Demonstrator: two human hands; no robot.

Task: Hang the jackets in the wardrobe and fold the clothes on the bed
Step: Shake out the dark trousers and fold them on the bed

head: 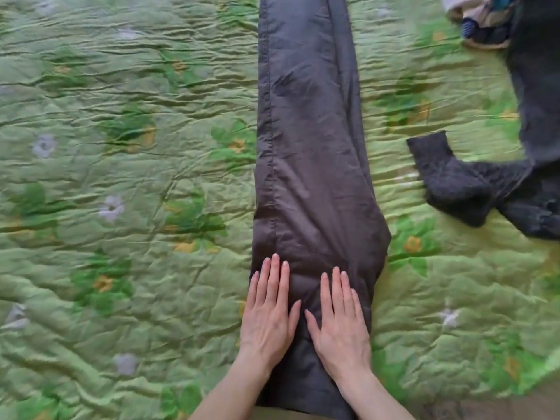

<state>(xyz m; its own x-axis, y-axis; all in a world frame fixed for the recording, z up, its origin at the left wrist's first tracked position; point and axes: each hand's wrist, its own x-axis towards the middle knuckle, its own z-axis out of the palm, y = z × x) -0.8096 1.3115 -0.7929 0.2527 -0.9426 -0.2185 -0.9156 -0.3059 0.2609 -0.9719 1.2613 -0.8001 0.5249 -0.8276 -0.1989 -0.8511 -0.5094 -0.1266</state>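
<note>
Left hand and right hand lie flat, fingers straight.

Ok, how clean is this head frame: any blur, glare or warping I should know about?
Head view: soft, even light, no hard shadows or glare. Both hands, left and right, and the trousers read fairly sharp; the quilt smears towards the edges, as do the dark knit and pile at right. Wide-angle bending shows at the borders.

There is one camera, worn on the person's head. It looks forward and down at the bed from close up, standing at the near edge.
</note>
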